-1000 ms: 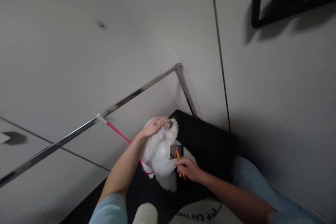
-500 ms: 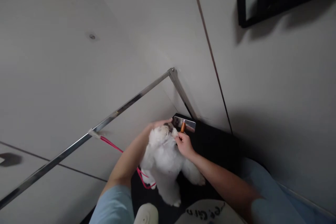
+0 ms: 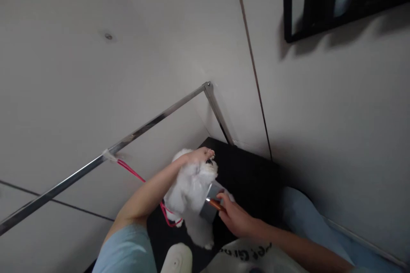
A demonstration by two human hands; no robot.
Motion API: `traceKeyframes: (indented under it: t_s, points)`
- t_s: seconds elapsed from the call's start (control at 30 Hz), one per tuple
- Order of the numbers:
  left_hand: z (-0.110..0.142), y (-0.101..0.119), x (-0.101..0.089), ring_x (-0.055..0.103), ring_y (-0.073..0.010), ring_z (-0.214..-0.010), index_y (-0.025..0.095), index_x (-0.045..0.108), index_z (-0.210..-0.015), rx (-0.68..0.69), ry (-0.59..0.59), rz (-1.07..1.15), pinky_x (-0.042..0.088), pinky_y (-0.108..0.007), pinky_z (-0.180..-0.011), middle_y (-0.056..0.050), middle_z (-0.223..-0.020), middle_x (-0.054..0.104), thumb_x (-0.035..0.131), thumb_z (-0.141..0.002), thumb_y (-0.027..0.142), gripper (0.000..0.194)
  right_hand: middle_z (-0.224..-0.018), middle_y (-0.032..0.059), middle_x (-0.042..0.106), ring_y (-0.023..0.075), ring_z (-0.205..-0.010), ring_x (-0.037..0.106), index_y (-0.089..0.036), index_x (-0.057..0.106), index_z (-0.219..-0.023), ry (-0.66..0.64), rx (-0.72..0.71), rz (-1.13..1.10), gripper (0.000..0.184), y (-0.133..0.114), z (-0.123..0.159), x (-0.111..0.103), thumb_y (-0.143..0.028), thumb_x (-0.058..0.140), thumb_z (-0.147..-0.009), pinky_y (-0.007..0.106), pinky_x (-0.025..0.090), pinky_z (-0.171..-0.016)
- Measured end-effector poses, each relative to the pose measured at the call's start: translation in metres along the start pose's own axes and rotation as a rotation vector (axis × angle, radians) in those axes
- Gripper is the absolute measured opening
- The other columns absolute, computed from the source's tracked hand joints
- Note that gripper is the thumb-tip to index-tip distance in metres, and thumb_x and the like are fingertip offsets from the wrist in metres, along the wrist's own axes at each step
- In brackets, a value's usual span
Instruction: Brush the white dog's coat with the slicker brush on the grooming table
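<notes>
A fluffy white dog (image 3: 188, 192) is on a black table, its head turned toward the right. Over the top of its head lies my left hand (image 3: 200, 154), fingers curled round the head by the eye; the fingertips are partly hidden. My right hand (image 3: 235, 215) is closed on the orange handle of a slicker brush (image 3: 209, 204). The brush's flat metallic back faces me, and its pin side is against the fur of the dog's chest, below the chin. A pink lead (image 3: 165, 215) runs down beside the dog's body.
A metal grooming arm (image 3: 153, 123) crosses from lower left to a corner joint, with the lead tied to it. The black tabletop (image 3: 246, 179) meets white walls. A black rack (image 3: 307, 13) hangs upper right. A pale rounded object (image 3: 177, 258) is close to my body.
My right hand has brought the brush from beside the dog's face down to its chest. My left hand has shifted onto the top of the head, and the head has turned to the right.
</notes>
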State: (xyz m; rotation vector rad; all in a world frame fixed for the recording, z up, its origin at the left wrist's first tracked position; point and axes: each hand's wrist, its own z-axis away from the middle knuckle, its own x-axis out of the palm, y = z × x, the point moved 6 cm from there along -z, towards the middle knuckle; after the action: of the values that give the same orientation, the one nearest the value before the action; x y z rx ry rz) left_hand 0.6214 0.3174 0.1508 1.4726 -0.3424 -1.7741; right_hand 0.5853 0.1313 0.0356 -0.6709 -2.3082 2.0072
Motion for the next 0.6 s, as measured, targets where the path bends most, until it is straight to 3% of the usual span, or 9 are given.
traceKeyframes:
  t_s: [0.1, 0.17, 0.2, 0.27, 0.33, 0.37, 0.5, 0.53, 0.6]
  points:
    - [0.001, 0.003, 0.000, 0.032, -0.0096, -0.049, 0.018, 0.051, -0.057, -0.021, 0.023, -0.035, 0.027, -0.025, -0.048, 0.002, -0.051, 0.043, 0.056, -0.079, 0.064, 0.051, -0.080, -0.0008, 0.065, 0.0128, -0.069, 0.056, -0.021, 0.054, -0.111, 0.038, -0.054, -0.081, 0.026, -0.029, -0.009, -0.006, -0.019, 0.052, -0.084, 0.023, 0.040, -0.065]
    - [0.003, 0.008, 0.000, 0.034, -0.0101, -0.050, 0.018, 0.050, -0.057, -0.013, 0.048, -0.050, 0.028, -0.026, -0.049, 0.001, -0.052, 0.044, 0.054, -0.080, 0.064, 0.052, -0.073, -0.0016, 0.063, 0.0105, -0.059, 0.053, -0.018, 0.055, -0.096, 0.055, 0.094, -0.184, 0.015, -0.027, -0.020, -0.002, -0.014, 0.051, -0.082, 0.021, 0.039, -0.057]
    - [0.004, 0.009, 0.001, 0.034, -0.0100, -0.051, 0.018, 0.049, -0.056, -0.007, 0.055, -0.055, 0.029, -0.025, -0.050, 0.002, -0.052, 0.044, 0.053, -0.080, 0.065, 0.052, -0.069, -0.0020, 0.063, 0.0094, -0.053, 0.051, -0.017, 0.054, -0.090, 0.013, 0.192, -0.252, 0.009, -0.021, -0.022, 0.007, -0.014, 0.050, -0.082, 0.021, 0.037, -0.053]
    - [0.008, 0.011, 0.003, 0.032, -0.0095, -0.050, 0.019, 0.044, -0.054, 0.001, 0.052, -0.055, 0.028, -0.025, -0.049, 0.003, -0.050, 0.040, 0.053, -0.079, 0.066, 0.054, -0.065, -0.0018, 0.062, 0.0078, -0.044, 0.046, -0.017, 0.051, -0.080, -0.193, 0.370, -0.386, 0.007, -0.012, -0.017, 0.032, -0.017, 0.046, -0.085, 0.020, 0.034, -0.045]
    - [0.012, 0.008, 0.005, 0.030, -0.0088, -0.050, 0.019, 0.040, -0.053, -0.004, 0.045, -0.034, 0.026, -0.025, -0.049, 0.004, -0.050, 0.037, 0.053, -0.079, 0.067, 0.056, -0.064, -0.0012, 0.063, 0.0077, -0.041, 0.046, -0.017, 0.051, -0.078, -0.369, 0.422, -0.486, 0.011, -0.013, -0.008, 0.050, -0.020, 0.044, -0.087, 0.020, 0.034, -0.043]
    - [0.014, 0.006, 0.006, 0.030, -0.0086, -0.050, 0.019, 0.041, -0.054, -0.008, 0.050, -0.015, 0.027, -0.025, -0.048, 0.004, -0.050, 0.037, 0.054, -0.078, 0.067, 0.056, -0.065, -0.0012, 0.063, 0.0079, -0.043, 0.048, -0.017, 0.052, -0.079, -0.375, 0.387, -0.511, 0.010, -0.017, -0.008, 0.051, -0.020, 0.045, -0.087, 0.020, 0.036, -0.045]
    - [0.025, -0.006, 0.008, 0.041, -0.0100, -0.052, 0.016, 0.052, -0.061, -0.061, 0.036, 0.095, 0.033, -0.024, -0.050, 0.000, -0.055, 0.050, 0.049, -0.080, 0.071, 0.057, -0.058, -0.0053, 0.055, 0.0084, -0.050, 0.049, -0.017, 0.053, -0.084, -0.042, 0.197, -0.449, 0.005, -0.027, -0.019, 0.027, -0.016, 0.049, -0.086, 0.020, 0.039, -0.052]
    - [0.027, -0.008, 0.008, 0.043, -0.0102, -0.053, 0.016, 0.053, -0.062, -0.069, 0.034, 0.110, 0.034, -0.024, -0.050, 0.000, -0.056, 0.052, 0.049, -0.079, 0.071, 0.058, -0.055, -0.0063, 0.051, 0.0085, -0.048, 0.046, -0.018, 0.053, -0.084, -0.011, 0.207, -0.426, 0.005, -0.026, -0.017, 0.025, -0.017, 0.048, -0.087, 0.020, 0.037, -0.050]
    - [0.031, -0.009, 0.009, 0.042, -0.0096, -0.052, 0.016, 0.054, -0.062, -0.063, 0.039, 0.114, 0.034, -0.023, -0.050, 0.000, -0.055, 0.051, 0.051, -0.078, 0.072, 0.058, -0.050, -0.0078, 0.044, 0.0088, -0.042, 0.040, -0.018, 0.053, -0.086, -0.080, 0.289, -0.413, 0.009, -0.019, -0.007, 0.033, -0.020, 0.045, -0.089, 0.021, 0.032, -0.044]
